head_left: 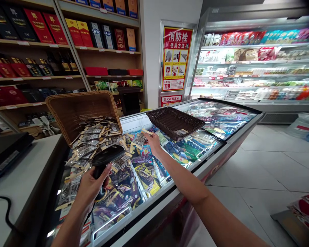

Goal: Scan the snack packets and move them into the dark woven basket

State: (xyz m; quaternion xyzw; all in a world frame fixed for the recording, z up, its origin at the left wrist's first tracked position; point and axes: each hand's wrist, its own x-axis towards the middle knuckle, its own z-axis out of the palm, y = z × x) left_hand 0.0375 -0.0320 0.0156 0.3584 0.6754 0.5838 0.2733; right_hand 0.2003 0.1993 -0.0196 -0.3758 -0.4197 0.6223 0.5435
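Observation:
My left hand (91, 183) is wrapped round the grip of a black barcode scanner (108, 154), its head pointing to the right over the freezer. Between the fingers of my right hand (153, 141) is a small snack packet (139, 140), pinched at its pale edge above the glass. A tan wicker basket (82, 104) lies tipped on its side at the left. Many similar small packets (92, 137) spill out of it onto the glass top. Just right of my right hand is a dark brown woven tray (170, 120) with a packet or so at its near end.
Beneath the glass of the chest freezer (193, 171) lie bagged frozen goods. A counter (28, 185) with a black device (9, 154) and cable runs along the left. Shelves of boxed bottles (98, 34) and a lit refrigerated display (254, 65) stand behind. Water jugs (302, 127) are at the right.

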